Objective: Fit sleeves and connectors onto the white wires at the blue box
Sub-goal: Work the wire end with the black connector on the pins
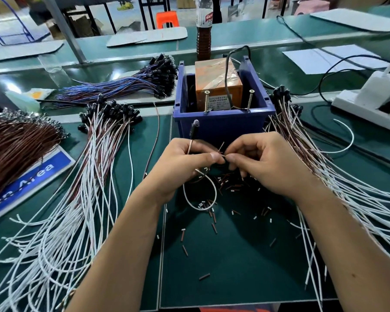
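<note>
Left hand: our left hand (180,163) is curled round a thin wire (202,199). The thumb and first finger pinch the wire near its tip.
Right hand: our right hand (263,161) pinches something tiny at the same spot, thumb against first finger. We cannot tell if it is a sleeve or a plug.
Meeting spot: the 2 hands touch at the fingertips, just in front of the blue box (223,122).
Wire in hand: it hangs down from the left hand in a white loop over the green mat (234,266). A brown end with a dark plug (194,129) sticks up past the left hand.
Blue box: it stands on the mat, right behind our hands. An orange block (216,86) sits inside, with 2 long screws at its front.
Little bits: many small brown and white sleeves (214,228) lie loose on the mat under and near our hands.
Left pile: a big bunch of white wires (81,199) with black plugs at the far ends lies on our left.
Right pile: another bunch of wires (338,183) fans out on our right.
Far side: a bottle (203,30) of brown drink stands behind the box.
</note>
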A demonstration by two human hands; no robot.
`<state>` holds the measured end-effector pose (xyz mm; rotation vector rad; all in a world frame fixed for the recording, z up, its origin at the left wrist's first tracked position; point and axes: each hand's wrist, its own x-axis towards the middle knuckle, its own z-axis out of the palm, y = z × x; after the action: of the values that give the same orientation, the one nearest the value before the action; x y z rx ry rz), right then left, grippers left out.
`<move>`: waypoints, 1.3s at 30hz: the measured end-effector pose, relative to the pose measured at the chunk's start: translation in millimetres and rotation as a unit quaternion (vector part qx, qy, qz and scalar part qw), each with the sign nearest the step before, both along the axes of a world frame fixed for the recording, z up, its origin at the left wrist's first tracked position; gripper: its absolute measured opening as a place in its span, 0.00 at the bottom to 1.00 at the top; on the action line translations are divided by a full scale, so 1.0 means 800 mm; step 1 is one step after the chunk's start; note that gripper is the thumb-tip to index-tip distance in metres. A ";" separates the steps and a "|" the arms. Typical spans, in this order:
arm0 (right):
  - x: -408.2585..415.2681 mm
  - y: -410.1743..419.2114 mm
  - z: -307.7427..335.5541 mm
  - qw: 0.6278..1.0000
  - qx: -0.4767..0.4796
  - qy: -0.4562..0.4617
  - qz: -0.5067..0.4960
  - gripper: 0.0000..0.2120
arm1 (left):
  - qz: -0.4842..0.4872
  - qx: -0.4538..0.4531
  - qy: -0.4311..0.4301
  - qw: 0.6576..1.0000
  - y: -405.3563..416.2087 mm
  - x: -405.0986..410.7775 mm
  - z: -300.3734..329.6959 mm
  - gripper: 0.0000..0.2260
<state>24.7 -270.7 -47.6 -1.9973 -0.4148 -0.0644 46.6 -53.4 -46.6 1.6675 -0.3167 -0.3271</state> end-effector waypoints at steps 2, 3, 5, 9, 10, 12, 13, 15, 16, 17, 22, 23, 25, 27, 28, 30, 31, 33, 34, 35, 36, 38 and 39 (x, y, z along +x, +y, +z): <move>0.000 0.002 0.000 1.000 0.010 -0.005 -0.016 0.04 | 0.027 -0.022 0.005 0.999 -0.002 0.000 -0.002 0.05; 0.000 0.003 -0.001 1.000 0.006 -0.005 -0.019 0.04 | 0.037 -0.033 0.006 0.999 -0.003 0.000 -0.002 0.05; 0.000 0.003 -0.002 1.000 -0.001 0.006 -0.018 0.05 | 0.051 -0.056 0.004 0.997 -0.004 0.000 -0.001 0.05; -0.001 0.004 -0.002 0.999 0.005 0.026 -0.019 0.03 | 0.065 -0.086 0.022 0.994 -0.005 -0.002 0.001 0.07; -0.001 0.005 -0.002 0.999 0.009 0.029 -0.018 0.03 | 0.067 -0.085 0.024 0.994 -0.006 -0.002 0.001 0.07; -0.002 0.007 -0.002 0.999 0.017 0.031 -0.018 0.03 | 0.069 -0.087 0.029 0.993 -0.006 -0.002 0.001 0.06; -0.003 0.008 -0.002 0.999 0.019 0.029 -0.018 0.03 | 0.070 -0.089 0.030 0.993 -0.007 -0.003 0.002 0.06; -0.004 0.011 -0.002 0.999 0.020 0.022 -0.022 0.04 | 0.073 -0.094 0.029 0.993 -0.008 -0.004 0.003 0.07; -0.004 0.012 -0.002 0.999 0.020 0.018 -0.025 0.04 | 0.078 -0.095 0.027 0.992 -0.009 -0.004 0.003 0.07; -0.004 0.012 -0.003 0.999 0.020 0.013 -0.029 0.05 | 0.085 -0.097 0.025 0.991 -0.009 -0.005 0.004 0.07; -0.004 0.013 -0.002 0.999 0.009 -0.016 -0.046 0.06 | 0.098 -0.100 0.018 0.990 -0.012 -0.008 0.006 0.06; -0.004 0.013 -0.003 0.999 0.007 -0.019 -0.047 0.07 | 0.098 -0.103 0.021 0.990 -0.013 -0.008 0.006 0.06; -0.004 0.012 -0.002 0.998 0.002 -0.024 -0.050 0.07 | 0.097 -0.111 0.023 0.989 -0.013 -0.008 0.008 0.06; -0.004 0.013 -0.001 0.998 -0.004 -0.030 -0.052 0.07 | 0.091 -0.118 0.023 0.989 -0.013 -0.010 0.008 0.06; -0.005 0.013 0.000 0.998 -0.006 -0.031 -0.052 0.07 | 0.086 -0.118 0.023 0.989 -0.014 -0.011 0.008 0.06; -0.005 0.011 0.001 0.998 -0.008 -0.029 -0.051 0.07 | 0.082 -0.118 0.019 0.989 -0.013 -0.011 0.008 0.06; -0.005 0.008 0.002 0.998 -0.015 -0.027 -0.055 0.07 | 0.086 -0.120 0.014 0.989 -0.011 -0.009 0.009 0.07; -0.002 -0.001 0.002 0.997 -0.036 -0.018 -0.067 0.08 | 0.108 -0.128 0.000 0.986 -0.003 -0.004 0.010 0.07; -0.001 -0.005 0.003 0.997 -0.039 0.000 -0.070 0.08 | 0.114 -0.136 -0.003 0.984 0.001 -0.002 0.011 0.06; 0.000 -0.008 0.002 0.997 -0.041 0.024 -0.066 0.07 | 0.110 -0.143 -0.004 0.984 0.004 -0.001 0.011 0.06; -0.001 -0.008 0.002 0.996 -0.048 0.041 -0.062 0.06 | 0.095 -0.146 -0.002 0.985 0.005 -0.002 0.011 0.06; -0.003 -0.001 0.000 0.996 -0.045 0.036 -0.072 0.06 | 0.053 -0.153 0.008 0.987 0.000 -0.006 0.011 0.06; -0.005 0.004 0.000 0.997 -0.011 0.020 -0.074 0.06 | 0.037 -0.168 0.019 0.985 -0.003 -0.008 0.011 0.07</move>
<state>21.1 -267.4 -47.2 -2.0445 -0.2424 -0.1142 40.3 -56.1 -37.9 1.3363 -0.2650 -0.2346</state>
